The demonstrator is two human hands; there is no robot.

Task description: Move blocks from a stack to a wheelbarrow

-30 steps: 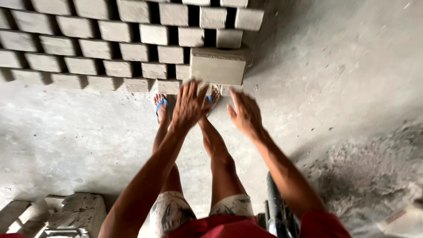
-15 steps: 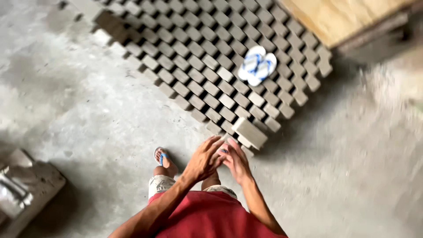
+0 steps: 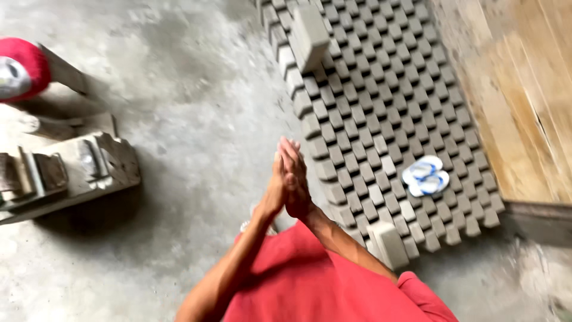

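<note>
Left hand (image 3: 276,188) and right hand (image 3: 296,179) were pressed palm to palm, fingers straight, pointing away from the body; neither grip held anything. They hovered over the floor (image 3: 196,107) just left of the brick field (image 3: 387,113). Sandals (image 3: 425,176) lay on the bricks, well right of the hands. One brick (image 3: 390,244) lay flat at the field's near edge.

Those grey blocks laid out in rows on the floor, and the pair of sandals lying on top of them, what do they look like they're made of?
The grey blocks look like cast concrete or cement: matte, grainy, the same dull grey as the floor, with sharp moulded edges. The sandals look like rubber or foam, with smooth white soles and blue straps, though the blur leaves that open.
</note>
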